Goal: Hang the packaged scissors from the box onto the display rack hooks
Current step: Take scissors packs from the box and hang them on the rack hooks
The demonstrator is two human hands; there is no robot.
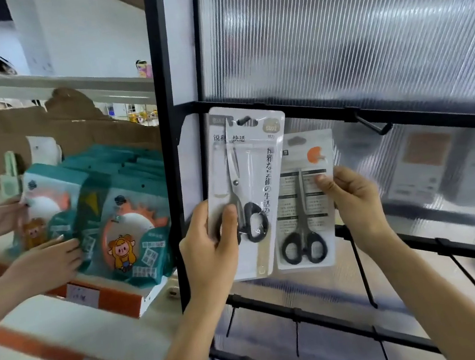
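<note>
A tall white pack of black-handled scissors hangs at the left of the black rack bar, a hook tip showing through its hang hole. My left hand grips its lower left edge, thumb on the front. Behind and to the right is a smaller scissors pack with an orange mark. My right hand pinches its right edge. Its top sits behind the larger pack, and whether it is on a hook I cannot tell.
An empty black hook juts from the bar to the right. Lower bars carry several bare hooks. At left, another person's hands handle teal packages on a white and orange shelf. Ribbed translucent panels back the rack.
</note>
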